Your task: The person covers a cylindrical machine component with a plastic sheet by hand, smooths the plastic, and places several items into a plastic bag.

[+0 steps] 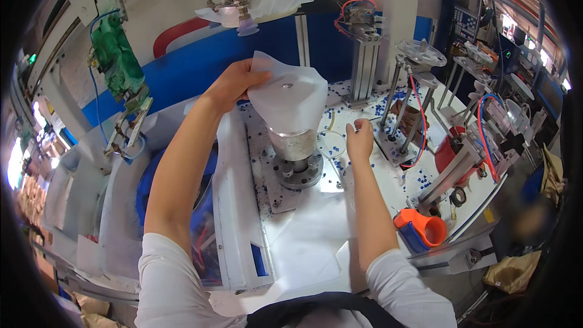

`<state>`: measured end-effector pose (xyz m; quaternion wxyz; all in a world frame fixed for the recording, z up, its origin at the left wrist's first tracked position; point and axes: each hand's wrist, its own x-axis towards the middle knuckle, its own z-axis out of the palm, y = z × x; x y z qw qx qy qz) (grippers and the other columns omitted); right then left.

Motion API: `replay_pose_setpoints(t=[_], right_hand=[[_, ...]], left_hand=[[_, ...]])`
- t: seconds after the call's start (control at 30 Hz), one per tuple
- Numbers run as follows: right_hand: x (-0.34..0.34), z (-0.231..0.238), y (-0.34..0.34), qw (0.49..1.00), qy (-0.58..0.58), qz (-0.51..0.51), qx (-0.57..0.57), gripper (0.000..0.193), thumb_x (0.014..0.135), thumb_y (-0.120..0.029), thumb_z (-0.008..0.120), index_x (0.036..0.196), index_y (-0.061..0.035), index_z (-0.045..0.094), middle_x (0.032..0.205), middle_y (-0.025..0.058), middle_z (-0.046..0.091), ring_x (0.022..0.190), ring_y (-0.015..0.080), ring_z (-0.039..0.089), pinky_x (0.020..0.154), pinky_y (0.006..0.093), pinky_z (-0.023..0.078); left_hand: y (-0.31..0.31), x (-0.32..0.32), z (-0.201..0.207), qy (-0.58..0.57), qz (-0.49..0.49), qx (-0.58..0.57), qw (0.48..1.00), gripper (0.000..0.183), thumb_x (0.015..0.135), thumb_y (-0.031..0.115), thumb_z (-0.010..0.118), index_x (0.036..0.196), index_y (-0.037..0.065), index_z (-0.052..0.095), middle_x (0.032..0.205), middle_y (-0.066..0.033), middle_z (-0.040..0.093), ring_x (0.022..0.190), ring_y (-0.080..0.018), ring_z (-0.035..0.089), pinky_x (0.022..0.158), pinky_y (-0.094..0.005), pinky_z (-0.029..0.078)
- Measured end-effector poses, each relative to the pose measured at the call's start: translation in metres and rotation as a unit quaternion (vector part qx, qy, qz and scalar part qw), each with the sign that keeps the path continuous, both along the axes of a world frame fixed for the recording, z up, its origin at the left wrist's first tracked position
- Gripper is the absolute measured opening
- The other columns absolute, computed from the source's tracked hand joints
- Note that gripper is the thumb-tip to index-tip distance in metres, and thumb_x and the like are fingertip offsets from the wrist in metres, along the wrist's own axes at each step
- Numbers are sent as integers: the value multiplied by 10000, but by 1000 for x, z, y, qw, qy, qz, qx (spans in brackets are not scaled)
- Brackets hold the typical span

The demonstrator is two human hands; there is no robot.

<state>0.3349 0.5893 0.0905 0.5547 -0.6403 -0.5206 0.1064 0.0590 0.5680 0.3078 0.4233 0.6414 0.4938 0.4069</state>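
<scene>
My left hand (234,87) pinches the upper left edge of a thin translucent white sheet (291,100) between thumb and fingers. The sheet drapes over the top of a round metal cylinder (294,144), and a small metal spot shows at its middle. Beneath the cylinder is a dark round flange with holes (299,173). To the right of the cylinder, apart from the sheet, my right hand (361,140) hangs with loosely curled fingers, a gap between thumb and forefinger, and nothing visible in it.
Overhead hangs a suction-cup head (246,12) with film on it. More white sheets (310,243) lie in front. At right stand metal fixtures (404,109), an orange tape dispenser (432,231) and a red container (452,157). Blue pellets dot the table. A white bin (234,206) is at left.
</scene>
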Motion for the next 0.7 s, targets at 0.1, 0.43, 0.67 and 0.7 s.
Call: replay_pose_setpoints(t=[0.1,0.43,0.67,0.7], right_hand=[[8,-20,26,985,-83,-18,-152,439,798,-303,653,1112,-21,533,1109,185,560,1008,354,567,834,425,466],[13,-58,51,924,-305,54,-222,224,772,-154,579,954,-25,578,895,171,659,837,342,651,704,443,513],[14,-20,42,976,-169,-70,-119,156,825,-169,544,903,-39,580,837,165,654,774,358,638,668,447,494],[14,-8,39,981,-144,-89,-98,139,840,-161,548,901,-40,577,840,160,651,766,359,636,665,438,495]], left_hand=[[-2,2,4,93,120,60,987,476,873,198,628,1290,20,481,1090,-119,595,925,-171,601,768,-291,493],[-67,13,-13,389,-98,415,817,469,956,425,389,1301,139,528,1382,-141,443,1315,-338,350,1102,-484,214],[-79,5,-10,318,-127,328,880,510,969,471,322,1253,131,576,1393,-155,430,1321,-346,341,1108,-471,206],[-79,3,-11,315,-118,345,877,516,969,474,316,1252,130,577,1385,-158,439,1315,-346,348,1104,-465,216]])
